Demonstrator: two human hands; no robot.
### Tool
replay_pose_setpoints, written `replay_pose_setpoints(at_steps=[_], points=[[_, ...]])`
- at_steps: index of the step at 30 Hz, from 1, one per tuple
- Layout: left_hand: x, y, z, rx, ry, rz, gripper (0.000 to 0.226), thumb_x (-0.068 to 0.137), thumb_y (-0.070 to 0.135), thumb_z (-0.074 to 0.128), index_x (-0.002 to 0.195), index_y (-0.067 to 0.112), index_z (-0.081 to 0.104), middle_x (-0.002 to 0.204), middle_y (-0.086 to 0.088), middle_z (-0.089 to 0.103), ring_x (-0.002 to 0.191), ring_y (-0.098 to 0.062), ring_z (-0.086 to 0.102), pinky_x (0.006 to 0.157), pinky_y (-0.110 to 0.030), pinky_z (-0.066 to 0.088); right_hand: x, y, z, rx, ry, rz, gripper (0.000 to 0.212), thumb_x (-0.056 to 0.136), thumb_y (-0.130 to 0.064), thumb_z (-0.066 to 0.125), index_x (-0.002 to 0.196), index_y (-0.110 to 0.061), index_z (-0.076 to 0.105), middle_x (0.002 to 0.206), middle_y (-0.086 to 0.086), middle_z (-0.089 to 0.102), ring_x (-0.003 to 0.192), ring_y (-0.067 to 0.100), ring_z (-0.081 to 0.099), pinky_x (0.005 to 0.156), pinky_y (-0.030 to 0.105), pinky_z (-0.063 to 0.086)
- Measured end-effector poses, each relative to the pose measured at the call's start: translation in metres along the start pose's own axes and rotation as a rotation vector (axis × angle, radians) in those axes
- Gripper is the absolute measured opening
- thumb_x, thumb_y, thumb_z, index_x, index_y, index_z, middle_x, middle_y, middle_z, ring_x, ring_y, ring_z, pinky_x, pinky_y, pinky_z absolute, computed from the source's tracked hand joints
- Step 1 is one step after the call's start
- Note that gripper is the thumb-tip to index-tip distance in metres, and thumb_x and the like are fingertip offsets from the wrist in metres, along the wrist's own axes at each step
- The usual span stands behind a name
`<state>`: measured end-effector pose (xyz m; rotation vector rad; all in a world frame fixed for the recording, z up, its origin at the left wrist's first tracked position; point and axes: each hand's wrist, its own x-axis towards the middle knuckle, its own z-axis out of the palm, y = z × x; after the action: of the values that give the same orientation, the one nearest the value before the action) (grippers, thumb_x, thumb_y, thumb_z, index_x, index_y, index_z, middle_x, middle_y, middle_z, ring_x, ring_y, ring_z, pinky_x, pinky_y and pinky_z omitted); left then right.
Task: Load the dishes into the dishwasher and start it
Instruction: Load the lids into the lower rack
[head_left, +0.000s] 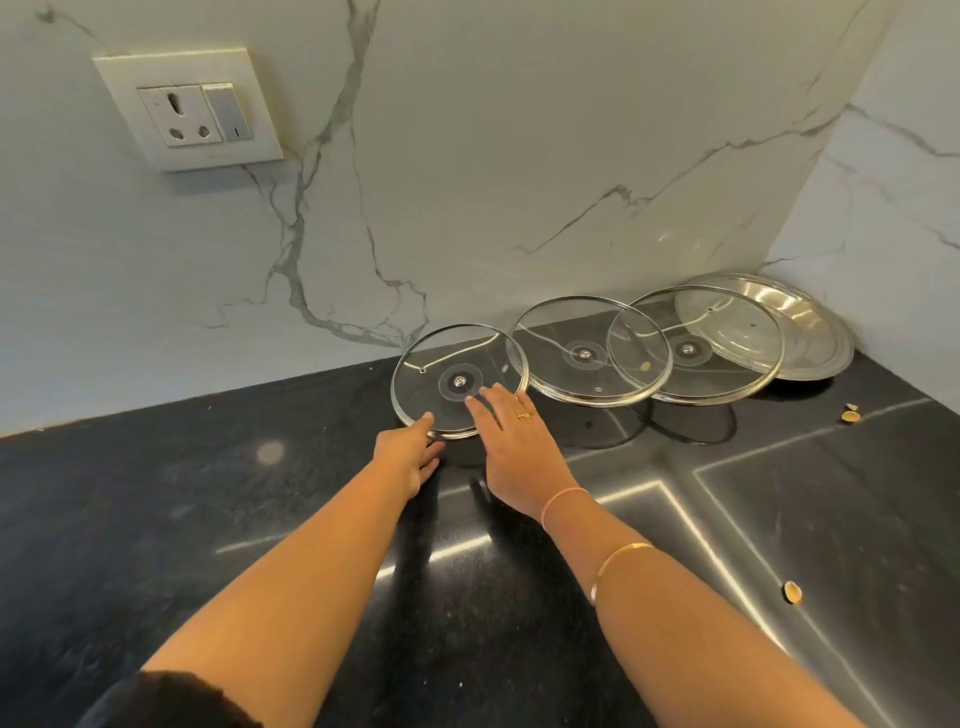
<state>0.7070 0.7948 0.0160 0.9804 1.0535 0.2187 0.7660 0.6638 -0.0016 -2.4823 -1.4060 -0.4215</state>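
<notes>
The nearest lid (415, 387) is a round pane of clear glass in a bright steel rim, with a small metal knob fitting at its centre and 1 vent hole near the upper left. It sits on the black counter (208, 519) at the foot of the marble wall (467, 156), leftmost in a row of 3 glass lids.

The left hand (410, 452) grasps its near rim, thumb on top of the steel edge and fingers tucked below. The right hand (511, 441) is released and flat, straight fingertips (475, 397) resting on the glass just beside the centre fitting.

To the right, the lid's rim meets the middle lid (561, 338), which the third lid (727, 374) overlaps. That one in turn lies over a steel plate (826, 338) pushed into the corner where 2 walls meet. The wall stands close behind the whole row.

The widest stretch of counter lies to the left and toward the person. 2 shell scraps (850, 414) lie right of the row, and a socket plate (189, 111) hangs on the wall above.
</notes>
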Motion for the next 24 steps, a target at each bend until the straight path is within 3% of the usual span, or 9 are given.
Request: replay_pose_setpoints(at_steps=[2,4,7,10,13,18,24], points=[[0.003,0.002,0.005,0.004,0.036,0.006,0.026,0.092,0.015,0.058,0.115,0.002,0.057,0.081,-0.006,0.061,0.076,-0.014,0.059,0.071,-0.025,0.049,-0.002,0.004,0.002,0.012,0.031,-0.007,0.065,0.064,0.004,0.067,0.127,-0.001,0.054,0.126,0.019,0.056,0.124,0.036,0.050,0.104,0.048,0.038],[0.003,0.004,0.008,0.003,0.062,0.002,0.016,0.088,0.011,0.057,0.103,0.006,0.059,0.071,-0.005,0.057,0.062,-0.010,0.054,0.061,-0.022,0.048,-0.003,0.006,0.000,0.034,0.055,-0.003,0.064,0.064,0.005,0.066,0.127,-0.001,0.054,0.126,0.020,0.056,0.122,0.036,0.051,0.104,0.047,0.039],[-0.007,0.001,0.005,0.013,0.045,0.019,0.011,0.083,0.012,0.053,0.093,0.009,0.057,0.082,-0.008,0.061,0.071,-0.016,0.059,0.065,-0.027,0.050,-0.009,0.004,-0.005,0.043,0.069,0.010,0.066,0.064,0.005,0.066,0.128,-0.002,0.052,0.128,0.020,0.055,0.123,0.036,0.051,0.102,0.047,0.043],[-0.023,-0.007,-0.007,-0.082,-0.030,0.061,0.027,0.082,0.004,0.049,0.109,0.004,0.054,0.088,-0.013,0.064,0.080,-0.026,0.064,0.068,-0.032,0.054,-0.020,-0.008,-0.017,0.115,0.064,0.035,0.067,0.068,0.001,0.062,0.133,-0.002,0.046,0.133,0.021,0.049,0.127,0.036,0.045,0.104,0.047,0.040],[-0.043,-0.018,-0.025,-0.102,-0.096,0.071,0.038,0.083,-0.001,0.046,0.120,0.000,0.047,0.090,-0.015,0.066,0.076,-0.027,0.066,0.060,-0.033,0.055,-0.040,-0.032,-0.031,0.196,0.052,0.082,0.066,0.075,-0.010,0.047,0.140,-0.005,0.037,0.143,0.018,0.039,0.136,0.034,0.033,0.114,0.044,0.028],[-0.090,-0.043,-0.072,-0.170,-0.297,-0.089,0.048,0.082,-0.004,0.039,0.131,-0.004,0.041,0.093,-0.020,0.064,0.083,-0.034,0.066,0.056,-0.037,0.058,-0.096,-0.094,-0.051,0.284,0.101,0.228,0.069,0.074,-0.019,0.034,0.142,-0.006,0.033,0.146,0.015,0.035,0.138,0.028,0.028,0.113,0.046,0.029],[-0.150,-0.073,-0.137,0.062,-0.490,-0.177,0.050,0.082,0.001,0.041,0.132,0.002,0.044,0.093,-0.016,0.068,0.078,-0.030,0.068,0.067,-0.041,0.054,-0.168,-0.180,-0.075,0.237,0.081,0.413,0.074,0.069,-0.012,0.043,0.142,-0.007,0.033,0.147,0.014,0.031,0.140,0.029,0.024,0.115,0.048,0.023]])
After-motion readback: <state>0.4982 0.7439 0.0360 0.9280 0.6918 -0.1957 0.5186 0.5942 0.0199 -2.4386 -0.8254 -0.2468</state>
